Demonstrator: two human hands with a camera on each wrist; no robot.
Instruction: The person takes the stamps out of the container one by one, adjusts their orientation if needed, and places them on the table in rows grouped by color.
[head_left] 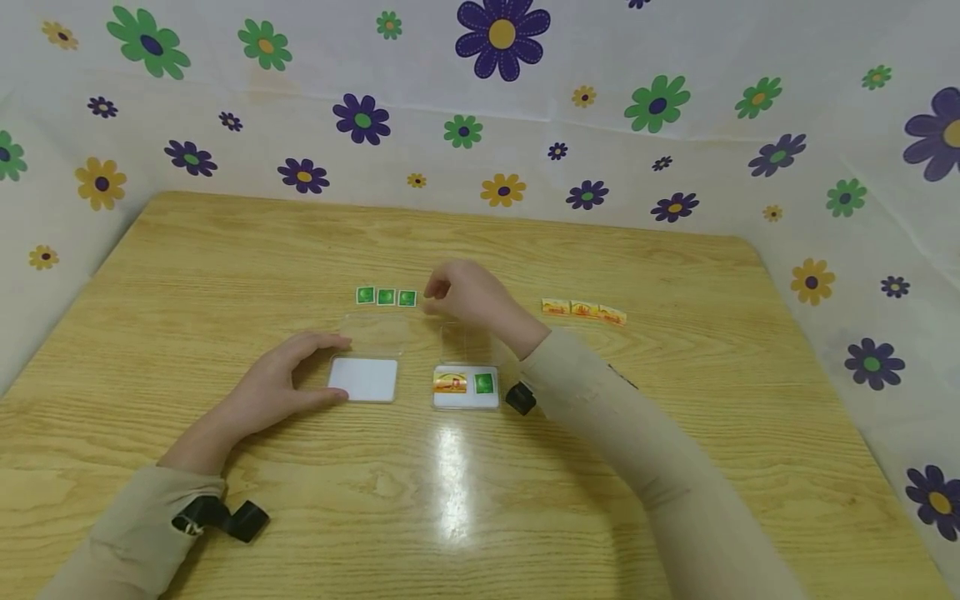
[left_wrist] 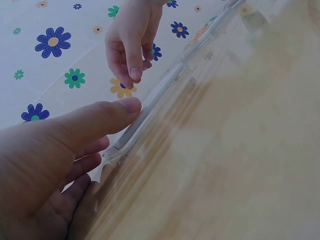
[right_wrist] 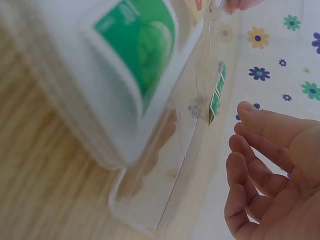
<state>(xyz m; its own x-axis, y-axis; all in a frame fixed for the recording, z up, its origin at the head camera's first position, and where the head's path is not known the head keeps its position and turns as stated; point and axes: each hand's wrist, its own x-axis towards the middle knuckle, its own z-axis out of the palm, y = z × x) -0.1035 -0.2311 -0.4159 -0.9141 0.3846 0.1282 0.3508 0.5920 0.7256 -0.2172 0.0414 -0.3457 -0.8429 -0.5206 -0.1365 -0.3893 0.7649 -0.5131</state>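
Observation:
Two small clear plastic cases lie with their lids swung back. The left case [head_left: 363, 380] has a plain white inside; the right case [head_left: 465, 403] bears an orange sticker [head_left: 450, 382] and a green sticker [head_left: 483, 383]. My left hand [head_left: 281, 375] rests at the left case's left side, thumb and forefinger spread along its edge. Above the right case's lid, my right hand [head_left: 480, 300] hovers with loosely bent fingers, and nothing shows between thumb and fingertips in the right wrist view. Just left of it lies a row of three green stickers [head_left: 386, 297].
Three orange stickers [head_left: 584, 309] lie in a row right of the right hand. A thin dark object [head_left: 622, 377] is partly hidden behind the right sleeve. A flowered cloth [head_left: 420, 100] hangs behind the wooden table [head_left: 337, 517].

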